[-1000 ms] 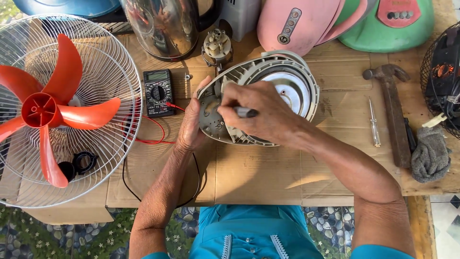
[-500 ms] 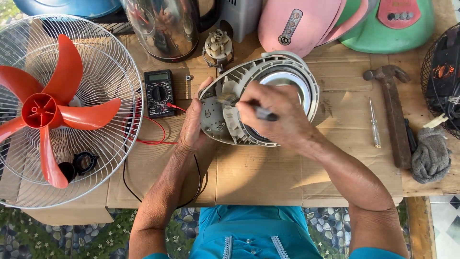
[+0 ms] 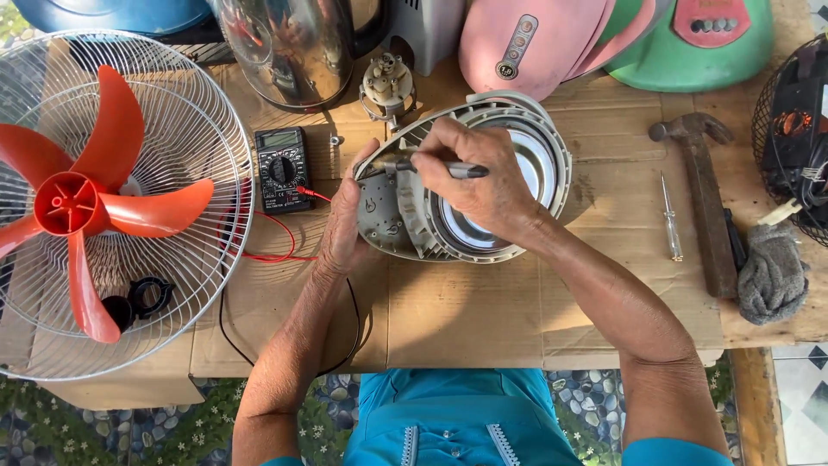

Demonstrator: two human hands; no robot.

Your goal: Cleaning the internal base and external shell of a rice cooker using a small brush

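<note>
Steadying a grey appliance base (image 3: 405, 216) with the left hand (image 3: 345, 226).
Right hand (image 3: 483, 177) closed on a screwdriver (image 3: 431, 164), shaft lying leftward, tip probably at the base's near-left rim.

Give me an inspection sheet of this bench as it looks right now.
Surface: cardboard over wood.
Job's things: grey housing, tilted; screwdriver at its edge.
Clutter: fan, multimeter, kettle, hammer, tester, rag, motor part.
Grippers: left hand steadies housing; right hand grips screwdriver.
Cables: red lead, black lead.
Surroundings: pebble floor.
</note>
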